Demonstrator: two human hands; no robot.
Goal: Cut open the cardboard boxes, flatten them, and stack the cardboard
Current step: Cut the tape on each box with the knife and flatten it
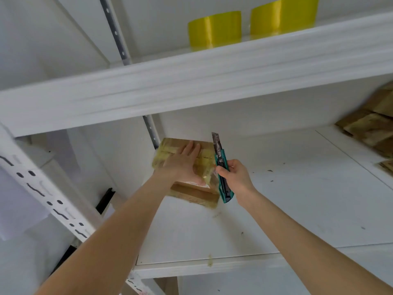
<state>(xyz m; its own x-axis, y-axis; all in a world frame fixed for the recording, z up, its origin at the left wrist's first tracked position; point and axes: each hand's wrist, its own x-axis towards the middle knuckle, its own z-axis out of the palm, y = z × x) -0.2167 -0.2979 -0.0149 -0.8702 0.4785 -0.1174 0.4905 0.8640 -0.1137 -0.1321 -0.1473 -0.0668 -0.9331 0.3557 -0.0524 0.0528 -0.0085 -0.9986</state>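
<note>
Cardboard box (195, 193) lies on the shelf (276, 205), pressed under the left hand's (182, 167) straight fingers (190, 148); the right hand (238, 177) grips a utility knife (219, 155) beside it.

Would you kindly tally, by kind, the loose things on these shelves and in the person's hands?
yellow tape rolls: 2
taped cardboard box: 1
utility knife: 1
pile of cardboard pieces: 1
Total: 5

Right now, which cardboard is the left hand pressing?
The taped box by the left post, under the left hand; the cardboard pile far right lies untouched.
</note>
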